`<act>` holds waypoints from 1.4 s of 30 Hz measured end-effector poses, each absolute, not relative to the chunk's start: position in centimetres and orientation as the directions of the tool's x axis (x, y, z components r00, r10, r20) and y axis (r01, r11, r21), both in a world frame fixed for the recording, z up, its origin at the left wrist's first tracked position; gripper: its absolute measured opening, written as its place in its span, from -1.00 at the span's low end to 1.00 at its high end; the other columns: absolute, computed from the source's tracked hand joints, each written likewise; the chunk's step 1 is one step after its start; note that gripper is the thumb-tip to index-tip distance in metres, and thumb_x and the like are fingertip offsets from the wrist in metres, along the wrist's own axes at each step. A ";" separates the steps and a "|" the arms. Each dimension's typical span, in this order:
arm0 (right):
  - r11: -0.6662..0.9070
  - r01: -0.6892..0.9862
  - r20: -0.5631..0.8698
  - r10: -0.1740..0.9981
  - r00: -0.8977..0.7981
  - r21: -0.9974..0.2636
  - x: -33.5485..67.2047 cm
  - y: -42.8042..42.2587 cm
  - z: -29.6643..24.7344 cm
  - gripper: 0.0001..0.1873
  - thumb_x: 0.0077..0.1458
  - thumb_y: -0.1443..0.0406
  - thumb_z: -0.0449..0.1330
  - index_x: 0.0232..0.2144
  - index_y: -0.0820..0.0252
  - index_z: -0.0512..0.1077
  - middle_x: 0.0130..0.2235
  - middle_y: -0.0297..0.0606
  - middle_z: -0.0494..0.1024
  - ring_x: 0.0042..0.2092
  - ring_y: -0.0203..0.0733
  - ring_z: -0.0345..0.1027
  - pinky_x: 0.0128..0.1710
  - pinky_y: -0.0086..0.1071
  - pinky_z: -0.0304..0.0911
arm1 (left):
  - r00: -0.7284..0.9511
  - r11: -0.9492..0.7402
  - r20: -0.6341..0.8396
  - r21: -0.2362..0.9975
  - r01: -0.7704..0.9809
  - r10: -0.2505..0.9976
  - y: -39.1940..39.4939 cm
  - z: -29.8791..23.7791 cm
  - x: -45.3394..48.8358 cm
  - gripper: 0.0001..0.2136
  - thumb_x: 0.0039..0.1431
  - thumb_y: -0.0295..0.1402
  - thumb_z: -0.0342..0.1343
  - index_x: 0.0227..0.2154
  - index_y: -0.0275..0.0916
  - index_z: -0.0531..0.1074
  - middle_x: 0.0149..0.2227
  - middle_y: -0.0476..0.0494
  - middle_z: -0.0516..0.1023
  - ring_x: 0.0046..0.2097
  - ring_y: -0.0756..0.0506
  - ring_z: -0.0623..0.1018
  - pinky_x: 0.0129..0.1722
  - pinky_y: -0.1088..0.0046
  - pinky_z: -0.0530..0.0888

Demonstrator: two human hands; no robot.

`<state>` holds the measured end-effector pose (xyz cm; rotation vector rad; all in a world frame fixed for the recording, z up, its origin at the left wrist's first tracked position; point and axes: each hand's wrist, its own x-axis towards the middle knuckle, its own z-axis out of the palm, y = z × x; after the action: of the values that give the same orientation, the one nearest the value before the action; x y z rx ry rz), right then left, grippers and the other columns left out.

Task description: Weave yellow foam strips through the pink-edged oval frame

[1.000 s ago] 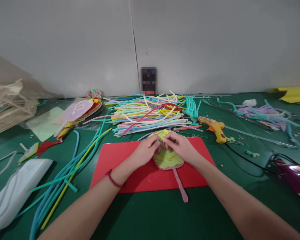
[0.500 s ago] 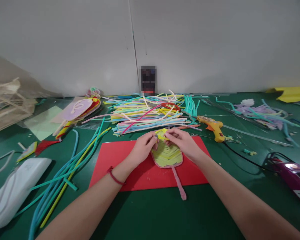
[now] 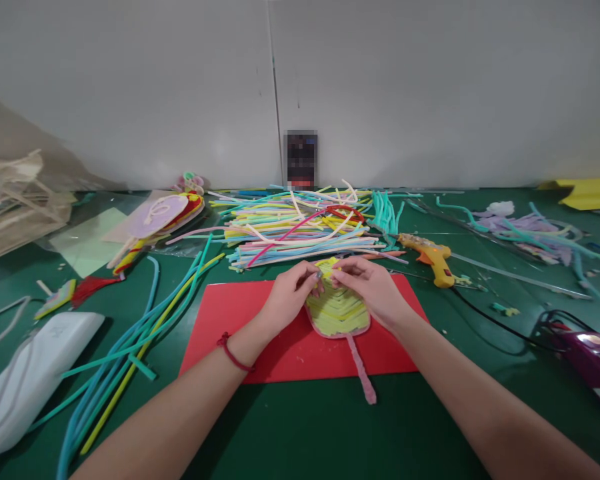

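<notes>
A small yellow fan-shaped craft piece (image 3: pixel 338 313) with a pink fuzzy handle (image 3: pixel 362 377) lies on a red sheet (image 3: pixel 235 327). My left hand (image 3: pixel 287 298) and my right hand (image 3: pixel 370 288) meet at its far edge. Both hands pinch a short yellow fuzzy strip (image 3: pixel 326 265) against the top of the piece, fingers closed round it. A red cord circles my left wrist.
A heap of coloured fuzzy stems (image 3: pixel 290 230) lies behind the red sheet, and long teal and yellow stems (image 3: pixel 130 353) trail at left. A yellow glue gun (image 3: pixel 430 255) rests at right, a purple tool (image 3: pixel 590 357) with a black cable farther right, a white object (image 3: pixel 30 380) at left.
Both hands have shifted slightly toward the far edge of the yellow piece and lifted the strip's end; the piece has moved a little with them.
</notes>
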<state>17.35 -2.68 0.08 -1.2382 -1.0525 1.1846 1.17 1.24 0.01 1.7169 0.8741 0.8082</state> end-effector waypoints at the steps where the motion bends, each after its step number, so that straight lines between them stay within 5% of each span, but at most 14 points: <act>1: -0.045 -0.123 -0.060 0.991 0.118 -0.991 17.2 -2.7 0.1 -0.76 -0.20 0.19 0.31 -0.43 0.18 0.44 -0.49 -0.33 0.49 -0.41 -0.27 0.39 -0.29 -0.33 0.33 | 0.501 -0.249 0.131 0.952 0.176 0.855 1.2 0.1 1.2 -0.87 0.15 -0.35 -0.08 -0.43 -0.23 0.32 -0.52 0.01 0.45 -0.47 0.02 0.44 -0.44 0.56 0.36; 10: -0.013 -0.265 -0.067 0.979 0.194 -0.964 17.4 -2.7 0.6 -0.79 -0.19 0.18 0.32 -0.50 0.19 0.45 -0.52 -0.37 0.47 -0.45 -0.35 0.35 -0.34 -0.41 0.34 | 0.551 -0.335 0.134 0.898 0.284 0.824 1.3 2.4 1.0 -0.77 0.20 -0.33 -0.20 -0.37 -0.28 0.34 -0.38 -0.08 0.46 -0.32 -0.03 0.43 -0.29 0.49 0.36; 16: 0.077 -0.152 0.051 0.984 0.170 -0.985 18.0 -2.1 2.0 -0.84 -0.13 0.21 0.30 -0.48 0.17 0.46 -0.52 -0.38 0.48 -0.45 -0.36 0.36 -0.36 -0.43 0.33 | 0.626 -0.422 0.116 0.829 0.366 0.771 2.4 4.9 0.2 -0.75 0.21 -0.33 -0.19 -0.46 -0.27 0.35 -0.40 -0.06 0.45 -0.32 -0.02 0.42 -0.25 0.47 0.35; 29: 0.299 0.115 0.317 0.926 0.207 -0.947 17.3 1.0 7.4 -0.88 -0.06 0.23 0.23 -0.46 0.18 0.44 -0.50 -0.37 0.50 -0.45 -0.31 0.40 -0.35 -0.36 0.34 | 0.409 -0.404 0.262 0.860 0.311 0.874 3.9 9.1 0.9 -0.88 0.07 -0.32 0.02 -0.43 -0.27 0.38 -0.42 -0.04 0.48 -0.34 -0.03 0.48 -0.28 0.43 0.43; 42: 0.203 0.104 0.216 0.967 0.136 -0.974 17.2 -0.3 6.5 -0.85 -0.09 0.22 0.25 -0.48 0.19 0.43 -0.49 -0.35 0.49 -0.50 -0.32 0.38 -0.42 -0.38 0.32 | 0.498 -0.429 0.209 0.818 0.383 0.842 2.5 9.2 -0.4 -0.88 0.11 -0.34 0.03 -0.33 -0.23 0.42 -0.28 -0.05 0.54 -0.24 -0.02 0.50 -0.25 0.48 0.40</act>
<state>17.22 -0.26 6.51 -1.1807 -1.2569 0.9034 -0.39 2.45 9.24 2.0180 1.0031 0.8086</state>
